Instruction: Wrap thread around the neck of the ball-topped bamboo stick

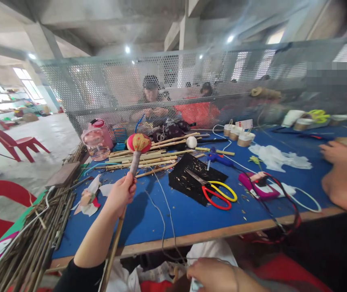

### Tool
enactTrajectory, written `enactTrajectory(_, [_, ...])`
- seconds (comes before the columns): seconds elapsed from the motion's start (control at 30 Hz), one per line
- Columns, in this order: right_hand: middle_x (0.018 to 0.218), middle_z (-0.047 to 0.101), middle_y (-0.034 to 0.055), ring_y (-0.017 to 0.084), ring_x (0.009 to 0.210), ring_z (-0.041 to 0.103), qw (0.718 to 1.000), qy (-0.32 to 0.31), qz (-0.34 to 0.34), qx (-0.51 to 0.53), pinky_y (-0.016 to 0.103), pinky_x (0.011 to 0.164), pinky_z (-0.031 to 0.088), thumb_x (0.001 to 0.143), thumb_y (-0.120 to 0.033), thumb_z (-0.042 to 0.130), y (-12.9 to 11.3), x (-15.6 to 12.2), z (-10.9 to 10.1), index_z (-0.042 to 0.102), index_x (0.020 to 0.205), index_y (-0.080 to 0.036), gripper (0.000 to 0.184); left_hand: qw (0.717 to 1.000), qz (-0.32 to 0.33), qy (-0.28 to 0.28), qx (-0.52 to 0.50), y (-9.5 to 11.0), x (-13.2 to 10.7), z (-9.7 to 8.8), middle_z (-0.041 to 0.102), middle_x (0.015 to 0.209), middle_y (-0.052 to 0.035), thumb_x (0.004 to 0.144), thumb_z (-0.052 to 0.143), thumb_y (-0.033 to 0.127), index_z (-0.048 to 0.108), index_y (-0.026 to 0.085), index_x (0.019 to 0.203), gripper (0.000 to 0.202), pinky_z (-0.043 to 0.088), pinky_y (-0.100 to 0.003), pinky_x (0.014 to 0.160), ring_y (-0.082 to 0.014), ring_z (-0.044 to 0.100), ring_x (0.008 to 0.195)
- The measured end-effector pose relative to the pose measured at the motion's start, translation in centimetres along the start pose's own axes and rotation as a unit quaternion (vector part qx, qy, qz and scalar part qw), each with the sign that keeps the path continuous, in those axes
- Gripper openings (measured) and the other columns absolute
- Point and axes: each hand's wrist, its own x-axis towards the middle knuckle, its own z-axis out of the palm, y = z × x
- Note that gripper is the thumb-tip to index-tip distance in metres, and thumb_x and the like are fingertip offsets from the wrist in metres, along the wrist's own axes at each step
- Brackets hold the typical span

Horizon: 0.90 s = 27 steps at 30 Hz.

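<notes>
My left hand (121, 194) is closed around a bamboo stick (117, 235), just under its padded head. That round head (140, 142) is covered in red and gold patterned cloth, and grey cord (135, 163) is wound tightly round its neck. Low in the view, over my lap, my right hand (214, 275) has its fingers curled, slightly blurred. Thin grey cord (171, 219) loops over the table edge towards it and seems to run into its fingers. A small pale piece shows under those fingers; I cannot make out what it is.
Scissors (219, 194) with red and yellow handles lie on black cloth (181, 178). Behind are bamboo sticks (149, 160), a white ball (191, 142) and a blue glue gun (219, 157). Dark sticks (39, 239) are piled left. A co-worker's hands (343, 170) are at right.
</notes>
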Motion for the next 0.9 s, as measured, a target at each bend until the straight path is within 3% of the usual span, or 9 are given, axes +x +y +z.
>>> enactTrajectory(0.1, [0.1,0.072,0.0081,0.026,0.092,0.066,0.998,-0.044,-0.049,0.017,0.03,0.073,0.048,0.07,-0.022,0.06,-2.5,-1.9,-4.1,0.069,0.11,-0.022,0.041,1.0,-0.007,0.001,-0.008,-0.5,0.7,-0.6,0.032,0.046,0.0103,0.066,0.061,0.066,0.045,0.019,0.072,0.05,0.012,-0.014,0.034,-0.0024,0.02,0.035])
enactTrajectory(0.23, [0.101,0.071,0.0081,0.019,0.084,0.066,0.968,-0.078,-0.147,0.188,0.024,0.071,0.048,0.075,-0.036,0.063,-4.8,-1.6,-9.7,0.066,0.114,-0.015,0.044,1.0,-0.014,-0.011,-0.015,-0.1,2.4,-1.0,0.031,0.046,0.0108,0.068,0.062,0.063,0.046,0.019,0.072,0.048,0.012,-0.014,0.034,-0.0023,0.02,0.034])
enactTrajectory(0.3, [0.093,0.071,0.0072,0.016,0.08,0.065,0.964,0.006,-0.156,0.215,0.024,0.071,0.048,0.079,-0.035,0.059,-5.2,0.0,-12.0,0.067,0.106,-0.013,0.036,1.0,-0.007,-0.021,-0.02,0.6,3.5,-1.0,0.031,0.047,0.0104,0.072,0.06,0.06,0.046,0.019,0.072,0.043,0.012,-0.014,0.034,-0.0025,0.02,0.034])
enactTrajectory(0.43, [0.101,0.068,0.0092,0.018,0.095,0.061,0.945,0.314,-0.08,0.048,0.029,0.089,0.044,0.089,-0.02,0.046,-4.3,5.5,-16.0,0.066,0.103,-0.014,0.025,0.999,0.006,-0.031,-0.034,1.6,5.1,-1.1,0.029,0.047,0.0098,0.082,0.051,0.054,0.046,0.019,0.069,0.037,0.012,-0.015,0.034,-0.0027,0.019,0.034])
enactTrajectory(0.5, [0.109,0.065,0.0132,0.02,0.105,0.057,0.929,0.365,-0.009,-0.064,0.032,0.094,0.04,0.089,-0.014,0.042,-3.5,8.4,-17.6,0.065,0.104,-0.013,0.027,0.999,-0.001,-0.03,-0.044,1.4,5.5,-1.3,0.028,0.048,0.0102,0.084,0.05,0.054,0.046,0.019,0.071,0.038,0.011,-0.015,0.035,-0.0025,0.018,0.034])
enactTrajectory(0.6, [0.109,0.063,0.0172,0.025,0.106,0.056,0.92,0.333,0.081,-0.188,0.034,0.089,0.042,0.086,-0.011,0.044,-2.4,11.9,-19.3,0.064,0.104,-0.01,0.027,0.997,-0.024,-0.035,-0.06,0.5,5.4,-1.7,0.026,0.048,0.0113,0.081,0.051,0.059,0.046,0.018,0.073,0.041,0.01,-0.015,0.035,-0.0022,0.017,0.034])
enactTrajectory(0.73, [0.111,0.062,0.0202,0.028,0.105,0.057,0.918,0.307,0.104,-0.229,0.033,0.085,0.043,0.082,-0.007,0.045,-2.3,14.8,-21.0,0.064,0.103,-0.006,0.028,0.997,-0.041,-0.025,-0.062,-0.2,4.9,-1.7,0.027,0.049,0.0108,0.078,0.053,0.061,0.044,0.018,0.074,0.044,0.01,-0.014,0.036,-0.0021,0.018,0.035])
enactTrajectory(0.83, [0.11,0.062,0.0201,0.028,0.104,0.057,0.916,0.314,0.1,-0.23,0.034,0.083,0.043,0.083,-0.009,0.044,-4.1,14.4,-20.9,0.062,0.105,-0.006,0.028,0.996,-0.05,-0.031,-0.061,-0.1,4.7,-1.5,0.027,0.05,0.0106,0.08,0.051,0.061,0.044,0.018,0.074,0.043,0.01,-0.015,0.036,-0.0021,0.018,0.036])
enactTrajectory(0.9, [0.109,0.062,0.0181,0.028,0.104,0.056,0.911,0.335,0.065,-0.234,0.034,0.084,0.042,0.085,-0.013,0.045,-6.0,12.3,-19.6,0.06,0.106,-0.009,0.027,0.997,-0.05,-0.033,-0.056,0.0,4.6,-1.4,0.027,0.05,0.0105,0.081,0.049,0.06,0.044,0.018,0.074,0.043,0.01,-0.015,0.036,-0.0022,0.017,0.036])
